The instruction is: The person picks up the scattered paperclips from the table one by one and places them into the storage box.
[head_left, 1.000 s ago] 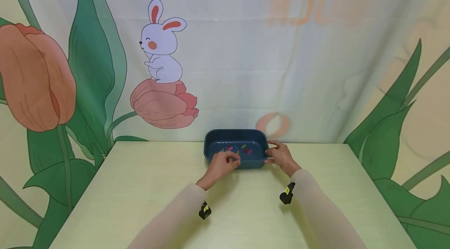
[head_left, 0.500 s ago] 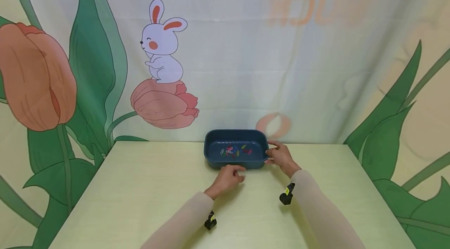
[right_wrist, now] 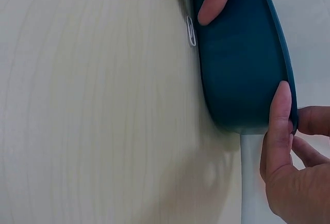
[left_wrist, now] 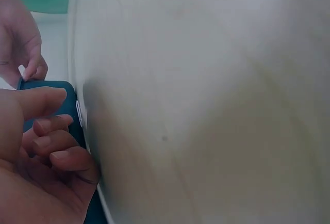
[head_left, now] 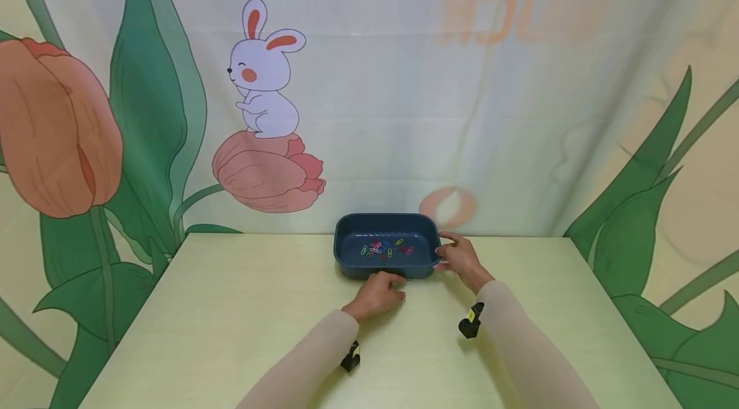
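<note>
A dark blue plastic box (head_left: 387, 271) stands at the back of the table with several coloured paper clips (head_left: 389, 253) inside. My right hand (head_left: 460, 258) grips its right end, with the wall between thumb and fingers in the right wrist view. My left hand (head_left: 378, 295) is at the box's front side, fingers loosely bent and nothing visible between them. In the left wrist view, its index finger and thumb are apart. One white paper clip (right_wrist: 191, 31) lies outside, along the foot of the front wall, close to a left fingertip (right_wrist: 209, 12).
The pale wooden table (head_left: 260, 319) stretches out in front of the box and to both sides. Behind it hangs a printed curtain (head_left: 392, 108) with a rabbit and tulips, close to the box's back. Each sleeve carries a small black wrist camera (head_left: 470, 321).
My left hand has come out from over the box, down toward me to its front side, then slightly right. The right hand and box have stayed in place.
</note>
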### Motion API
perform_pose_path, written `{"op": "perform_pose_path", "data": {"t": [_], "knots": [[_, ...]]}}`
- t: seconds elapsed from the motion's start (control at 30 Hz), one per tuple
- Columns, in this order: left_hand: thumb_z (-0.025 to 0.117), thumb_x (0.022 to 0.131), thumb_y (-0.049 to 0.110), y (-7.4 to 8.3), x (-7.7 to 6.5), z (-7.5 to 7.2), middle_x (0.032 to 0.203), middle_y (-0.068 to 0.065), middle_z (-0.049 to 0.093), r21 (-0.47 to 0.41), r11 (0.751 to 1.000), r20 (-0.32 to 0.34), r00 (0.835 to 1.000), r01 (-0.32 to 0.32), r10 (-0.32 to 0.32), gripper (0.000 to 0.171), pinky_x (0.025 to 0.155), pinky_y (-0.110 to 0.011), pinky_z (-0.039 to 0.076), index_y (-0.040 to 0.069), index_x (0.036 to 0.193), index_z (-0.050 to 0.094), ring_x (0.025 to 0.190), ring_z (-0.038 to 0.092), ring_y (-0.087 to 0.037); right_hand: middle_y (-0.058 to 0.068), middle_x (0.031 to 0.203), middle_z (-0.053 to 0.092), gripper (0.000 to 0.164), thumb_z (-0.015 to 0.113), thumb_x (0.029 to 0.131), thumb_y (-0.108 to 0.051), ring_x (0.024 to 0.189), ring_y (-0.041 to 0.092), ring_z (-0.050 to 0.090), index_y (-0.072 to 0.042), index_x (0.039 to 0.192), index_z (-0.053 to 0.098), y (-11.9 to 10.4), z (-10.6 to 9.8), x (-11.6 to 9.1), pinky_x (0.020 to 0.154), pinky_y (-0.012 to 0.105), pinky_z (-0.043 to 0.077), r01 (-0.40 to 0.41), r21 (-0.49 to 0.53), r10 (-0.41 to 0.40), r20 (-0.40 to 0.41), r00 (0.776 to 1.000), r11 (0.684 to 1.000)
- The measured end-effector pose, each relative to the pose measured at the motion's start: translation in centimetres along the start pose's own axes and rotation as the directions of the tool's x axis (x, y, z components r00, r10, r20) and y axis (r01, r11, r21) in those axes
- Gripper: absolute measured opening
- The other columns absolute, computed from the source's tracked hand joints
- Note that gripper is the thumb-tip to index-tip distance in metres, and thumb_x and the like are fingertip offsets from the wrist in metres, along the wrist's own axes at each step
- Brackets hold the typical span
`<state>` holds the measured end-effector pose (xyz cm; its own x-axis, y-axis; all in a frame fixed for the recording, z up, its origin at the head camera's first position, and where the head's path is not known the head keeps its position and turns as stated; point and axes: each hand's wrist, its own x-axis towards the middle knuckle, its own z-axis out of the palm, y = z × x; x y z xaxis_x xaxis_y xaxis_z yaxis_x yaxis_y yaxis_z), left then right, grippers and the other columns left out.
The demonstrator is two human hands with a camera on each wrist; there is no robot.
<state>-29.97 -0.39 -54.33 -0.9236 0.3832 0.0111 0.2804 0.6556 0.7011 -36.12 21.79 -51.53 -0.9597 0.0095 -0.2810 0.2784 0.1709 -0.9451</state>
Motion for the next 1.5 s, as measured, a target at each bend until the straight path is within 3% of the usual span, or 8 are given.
{"op": "perform_pose_path", "data": {"t": [0.17, 0.37, 0.5, 0.73, 0.9, 1.3, 1.5], "knots": [[0.069, 0.086, 0.018, 0.3, -0.1, -0.1, 0.089, -0.005, 0.07, 0.069, 0.997, 0.003, 0.999, 0.033, -0.033, 0.035, 0.065, -0.032, 0.046, 0.011, 0.12, 0.071, 0.072, 0.053, -0.012, 0.022, 0.126, 0.054, 0.055, 0.054, 0.094, -0.004, 0.099, 0.027, 0.063, -0.015, 0.147, 0.043, -0.3, 0.1, -0.1, 0.084, 0.041, 0.059, 0.01, -0.005, -0.01, 0.007, 1.0, 1.0], [0.072, 0.083, 0.017, 0.5, -0.2, 0.1, 0.071, 0.004, 0.058, 0.109, 0.994, 0.002, 1.0, 0.028, -0.028, 0.02, 0.056, -0.029, 0.038, 0.018, 0.103, 0.075, 0.066, 0.05, -0.011, 0.023, 0.126, 0.054, 0.055, 0.054, 0.094, -0.004, 0.103, 0.032, 0.063, -0.015, 0.148, 0.043, -0.4, 0.1, -0.2, 0.076, 0.034, 0.061, 0.009, -0.004, -0.009, 0.002, 1.0, 1.0], [0.073, 0.083, 0.019, 0.6, -0.1, 0.5, 0.068, 0.009, 0.054, 0.14, 0.99, 0.002, 1.0, 0.013, -0.014, 0.01, 0.058, -0.027, 0.037, 0.022, 0.092, 0.075, 0.065, 0.048, -0.008, 0.024, 0.125, 0.054, 0.055, 0.054, 0.095, -0.004, 0.107, 0.036, 0.061, -0.015, 0.148, 0.043, -0.3, 0.0, -0.1, 0.075, 0.034, 0.061, 0.008, 0.008, -0.008, -0.008, 1.0, 1.0], [0.074, 0.082, 0.02, 1.0, -0.3, 0.9, 0.071, 0.005, 0.064, 0.147, 0.988, -0.017, 0.999, 0.049, -0.047, 0.002, 0.063, -0.032, 0.046, 0.02, 0.084, 0.075, 0.069, 0.056, -0.012, 0.024, 0.129, 0.052, 0.056, 0.053, 0.095, -0.004, 0.111, 0.037, 0.06, -0.015, 0.149, 0.042, 0.1, -0.1, 0.1, 0.081, 0.039, 0.06, 0.001, 0.008, -0.001, 0.0, 1.0, 1.0], [0.076, 0.082, 0.032, 1.4, -0.3, 1.3, 0.084, 0.005, 0.07, 0.124, 0.985, -0.051, 0.993, 0.116, -0.111, 0.012, 0.07, -0.039, 0.049, 0.021, 0.078, 0.072, 0.077, 0.06, -0.014, 0.022, 0.126, 0.053, 0.055, 0.053, 0.095, -0.004, 0.113, 0.039, 0.059, -0.015, 0.148, 0.043, 0.1, -0.1, -0.1, 0.08, 0.038, 0.061, 0.001, 0.011, -0.001, -0.006, 1.0, 1.0], [0.075, 0.082, 0.02, 1.1, -0.3, 1.7, 0.074, 0.008, 0.064, 0.123, 0.986, -0.061, 0.993, 0.112, -0.105, 0.004, 0.065, -0.039, 0.047, 0.024, 0.08, 0.076, 0.075, 0.057, -0.013, 0.021, 0.124, 0.054, 0.054, 0.053, 0.095, -0.004, 0.107, 0.035, 0.061, -0.015, 0.147, 0.044, 0.0, 0.1, -0.1, 0.081, 0.039, 0.06, 0.007, 0.008, -0.007, -0.011, 1.0, 1.0], [0.079, 0.081, 0.027, 0.4, -0.4, 1.2, 0.074, 0.009, 0.063, 0.012, 0.996, 0.01, 0.996, 0.084, -0.085, 0.014, 0.066, -0.03, 0.041, 0.024, 0.095, 0.079, 0.071, 0.053, -0.008, 0.017, 0.118, 0.054, 0.054, 0.054, 0.095, -0.005, 0.107, 0.036, 0.06, -0.016, 0.147, 0.044, 0.1, 0.1, 0.1, 0.089, 0.045, 0.058, -0.001, 0.014, 0.001, -0.005, 1.0, 1.0]]}}
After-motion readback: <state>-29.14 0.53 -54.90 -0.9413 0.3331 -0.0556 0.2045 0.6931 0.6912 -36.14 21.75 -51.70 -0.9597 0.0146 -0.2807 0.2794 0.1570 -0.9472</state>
